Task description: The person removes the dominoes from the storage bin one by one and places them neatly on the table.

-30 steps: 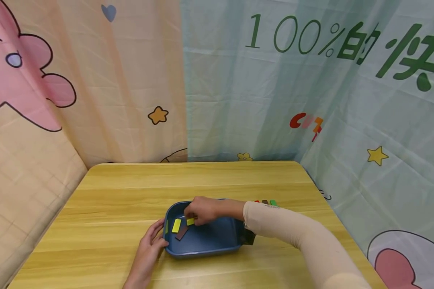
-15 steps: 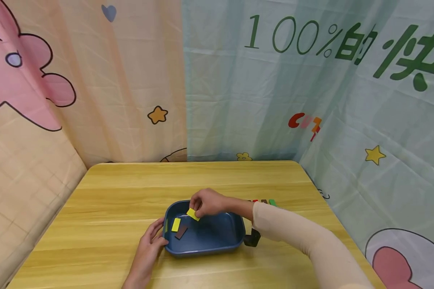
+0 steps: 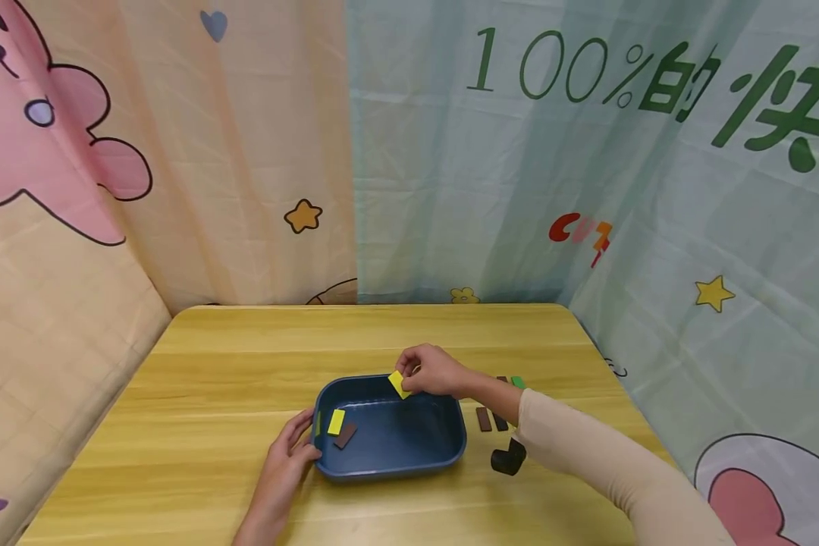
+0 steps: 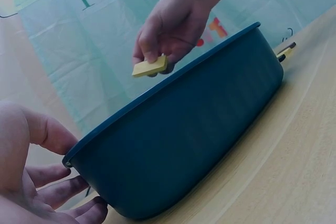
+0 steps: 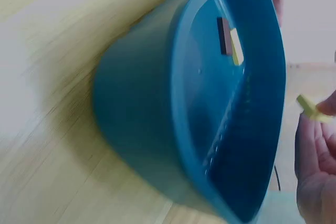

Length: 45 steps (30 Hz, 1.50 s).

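Note:
My right hand (image 3: pixel 433 370) pinches a flat yellow rectangular block (image 3: pixel 399 384) between thumb and fingers, over the far rim of a dark blue plastic basin (image 3: pixel 392 476). In the left wrist view this held block (image 4: pixel 150 66) is above the rim. My left hand (image 3: pixel 281 474) holds the basin's left end, thumb at the rim and fingers against the outer wall. Inside the basin, toward its left end, lie another yellow block (image 3: pixel 337 422) and a brown block (image 3: pixel 345 436), side by side.
Right of the basin, several blocks stand or lie on the wooden table (image 3: pixel 246 364), among them a brown one (image 3: pixel 484 419) and a green one (image 3: pixel 517 382), partly behind my right arm. A black object (image 3: pixel 508 458) shows under the right wrist. Printed curtains (image 3: pixel 437 189) surround the table.
My right hand has lifted the yellow block from the basin floor and carried it right and back to the far rim. The left hand stays at the basin's left end.

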Each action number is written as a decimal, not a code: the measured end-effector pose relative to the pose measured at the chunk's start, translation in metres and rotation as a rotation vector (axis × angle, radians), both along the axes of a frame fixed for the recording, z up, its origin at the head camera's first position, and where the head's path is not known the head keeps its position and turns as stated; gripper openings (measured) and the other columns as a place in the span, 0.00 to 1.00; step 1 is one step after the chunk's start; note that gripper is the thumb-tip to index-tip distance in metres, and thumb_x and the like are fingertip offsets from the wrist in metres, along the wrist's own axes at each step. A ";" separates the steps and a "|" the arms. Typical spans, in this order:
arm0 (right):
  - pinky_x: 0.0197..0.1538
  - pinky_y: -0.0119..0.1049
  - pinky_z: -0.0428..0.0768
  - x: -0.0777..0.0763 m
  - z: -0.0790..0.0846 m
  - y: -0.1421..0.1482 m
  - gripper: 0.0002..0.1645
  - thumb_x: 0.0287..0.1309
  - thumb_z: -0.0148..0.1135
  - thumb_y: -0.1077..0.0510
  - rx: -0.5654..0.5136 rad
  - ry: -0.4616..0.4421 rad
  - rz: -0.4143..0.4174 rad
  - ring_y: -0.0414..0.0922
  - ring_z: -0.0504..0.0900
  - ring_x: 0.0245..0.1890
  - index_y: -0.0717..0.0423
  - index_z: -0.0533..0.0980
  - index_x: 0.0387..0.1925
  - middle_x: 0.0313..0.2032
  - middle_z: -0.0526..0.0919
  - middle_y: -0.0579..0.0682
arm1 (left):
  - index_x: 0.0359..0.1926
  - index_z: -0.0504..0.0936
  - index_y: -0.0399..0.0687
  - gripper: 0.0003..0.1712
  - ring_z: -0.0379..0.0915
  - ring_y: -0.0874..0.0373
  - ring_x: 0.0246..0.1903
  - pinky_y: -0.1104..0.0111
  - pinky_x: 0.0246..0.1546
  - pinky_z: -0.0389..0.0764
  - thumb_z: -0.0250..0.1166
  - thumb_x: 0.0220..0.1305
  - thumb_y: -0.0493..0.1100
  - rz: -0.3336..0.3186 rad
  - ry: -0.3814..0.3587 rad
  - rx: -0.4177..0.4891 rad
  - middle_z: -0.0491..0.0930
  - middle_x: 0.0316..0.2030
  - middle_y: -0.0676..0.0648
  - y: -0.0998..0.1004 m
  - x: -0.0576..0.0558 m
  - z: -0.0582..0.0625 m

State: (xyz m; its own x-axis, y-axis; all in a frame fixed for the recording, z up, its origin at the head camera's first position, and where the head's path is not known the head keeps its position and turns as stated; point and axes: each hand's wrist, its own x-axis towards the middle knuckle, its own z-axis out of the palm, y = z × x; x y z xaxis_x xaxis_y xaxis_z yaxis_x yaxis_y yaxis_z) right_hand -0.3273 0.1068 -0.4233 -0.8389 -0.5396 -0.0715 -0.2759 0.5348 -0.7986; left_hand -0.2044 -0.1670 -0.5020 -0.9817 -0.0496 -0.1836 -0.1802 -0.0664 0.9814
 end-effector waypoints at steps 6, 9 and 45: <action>0.38 0.42 0.83 0.004 0.005 0.024 0.13 0.52 0.68 0.66 -0.023 -0.015 -0.004 0.46 0.78 0.33 0.61 0.80 0.41 0.33 0.80 0.50 | 0.77 0.59 0.37 0.40 0.61 0.36 0.70 0.79 0.48 0.73 0.54 0.64 0.27 0.004 0.014 0.014 0.58 0.75 0.32 0.004 -0.001 0.000; 0.37 0.40 0.81 0.006 0.006 0.030 0.13 0.53 0.68 0.66 -0.041 -0.030 0.016 0.46 0.77 0.33 0.62 0.79 0.42 0.32 0.79 0.50 | 0.78 0.59 0.38 0.40 0.61 0.36 0.70 0.79 0.47 0.72 0.54 0.64 0.27 0.007 0.012 0.018 0.58 0.75 0.32 0.003 -0.001 0.000; 0.42 0.43 0.83 0.052 -0.017 0.137 0.13 0.57 0.67 0.68 -0.141 -0.113 -0.161 0.50 0.78 0.36 0.67 0.75 0.44 0.36 0.77 0.55 | 0.78 0.58 0.37 0.40 0.60 0.36 0.71 0.78 0.48 0.74 0.53 0.64 0.27 0.020 0.009 0.061 0.57 0.75 0.31 0.002 0.000 -0.001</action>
State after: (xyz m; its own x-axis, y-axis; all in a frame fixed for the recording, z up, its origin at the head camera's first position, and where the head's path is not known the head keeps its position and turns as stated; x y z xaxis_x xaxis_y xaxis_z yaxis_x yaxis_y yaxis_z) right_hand -0.2755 0.2435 -0.4400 -0.9058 -0.4110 -0.1036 -0.1007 0.4461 -0.8893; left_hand -0.2044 -0.1646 -0.5027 -0.9822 -0.0583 -0.1785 -0.1698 -0.1301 0.9769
